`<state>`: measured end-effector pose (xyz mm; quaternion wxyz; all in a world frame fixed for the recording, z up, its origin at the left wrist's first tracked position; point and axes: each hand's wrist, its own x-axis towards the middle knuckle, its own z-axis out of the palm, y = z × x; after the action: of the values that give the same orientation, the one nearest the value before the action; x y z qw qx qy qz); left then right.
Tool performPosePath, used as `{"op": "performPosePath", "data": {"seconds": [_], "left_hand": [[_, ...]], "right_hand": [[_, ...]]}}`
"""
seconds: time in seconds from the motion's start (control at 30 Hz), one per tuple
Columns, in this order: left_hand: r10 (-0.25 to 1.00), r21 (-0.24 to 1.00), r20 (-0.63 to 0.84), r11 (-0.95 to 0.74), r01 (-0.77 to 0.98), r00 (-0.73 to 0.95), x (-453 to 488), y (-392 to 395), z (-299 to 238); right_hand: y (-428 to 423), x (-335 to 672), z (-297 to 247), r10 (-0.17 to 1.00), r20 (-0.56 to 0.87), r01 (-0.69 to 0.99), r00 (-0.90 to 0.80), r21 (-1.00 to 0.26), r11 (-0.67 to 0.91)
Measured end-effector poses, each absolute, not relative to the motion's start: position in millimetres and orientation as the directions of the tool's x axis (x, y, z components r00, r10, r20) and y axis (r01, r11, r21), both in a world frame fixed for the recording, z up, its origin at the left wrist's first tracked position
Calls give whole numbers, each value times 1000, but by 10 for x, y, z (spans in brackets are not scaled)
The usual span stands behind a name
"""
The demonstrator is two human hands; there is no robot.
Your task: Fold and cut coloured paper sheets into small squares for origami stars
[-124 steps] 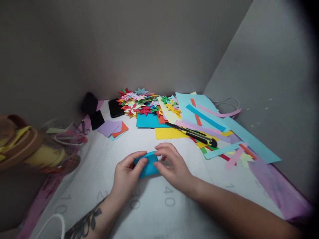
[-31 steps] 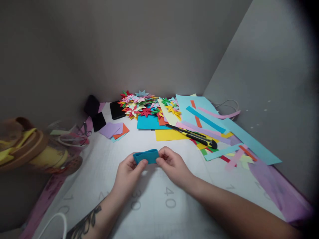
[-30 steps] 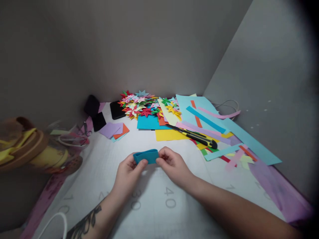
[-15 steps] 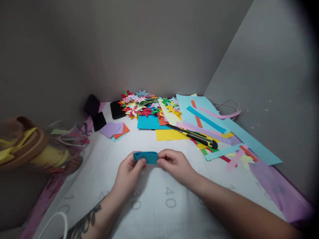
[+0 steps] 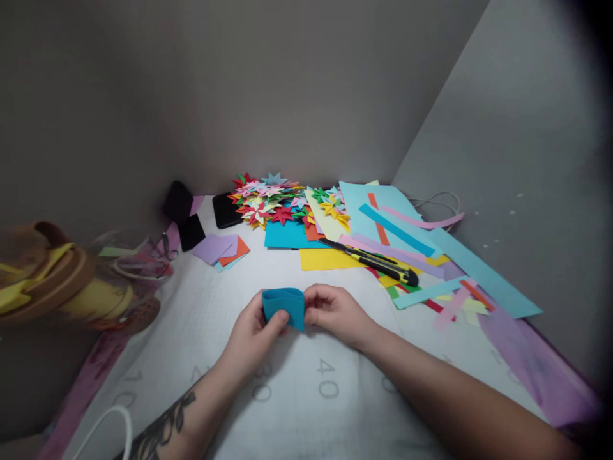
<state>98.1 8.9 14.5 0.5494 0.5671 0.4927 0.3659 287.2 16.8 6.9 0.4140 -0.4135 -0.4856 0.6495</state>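
Above the white mat, a folded piece of blue paper (image 5: 295, 306) stands upright between my hands, its layers slightly parted along the top edge. My left hand (image 5: 256, 331) grips it from the left, thumb pressed flat on the near face and the other fingers mostly hidden behind. At the right edge of the paper, my right hand (image 5: 338, 316) is closed in a pinch, with curled fingers and the thumb against that edge. Beyond the hands lie a yellow paper sheet (image 5: 325, 260) and a black-and-yellow utility knife (image 5: 383, 264).
Folded paper stars (image 5: 268, 195) are heaped at the back wall beside a black phone (image 5: 226, 211). Small purple squares (image 5: 211, 249) lie left. Light blue sheets (image 5: 488, 271) and loose strips cover the right side. A brown-lidded container (image 5: 71, 281) stands far left, near scissors (image 5: 167, 248).
The blue paper has turned and now shows a taller, squarer face. My left thumb has slid right across it, and both hands stay close to where they were.
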Motion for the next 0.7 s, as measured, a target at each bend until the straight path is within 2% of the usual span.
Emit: {"op": "performPosePath", "data": {"seconds": [0.43,0.7], "left_hand": [[940,992,-12,-31,123,341,968,61,194],[921,991,-17,-35,126,388,954,61,166]], "right_hand": [[163,2844,68,953,-94,-173,-289,-974,-148],[179,2844,37,959,-84,-167,-270,-977,-133]]}}
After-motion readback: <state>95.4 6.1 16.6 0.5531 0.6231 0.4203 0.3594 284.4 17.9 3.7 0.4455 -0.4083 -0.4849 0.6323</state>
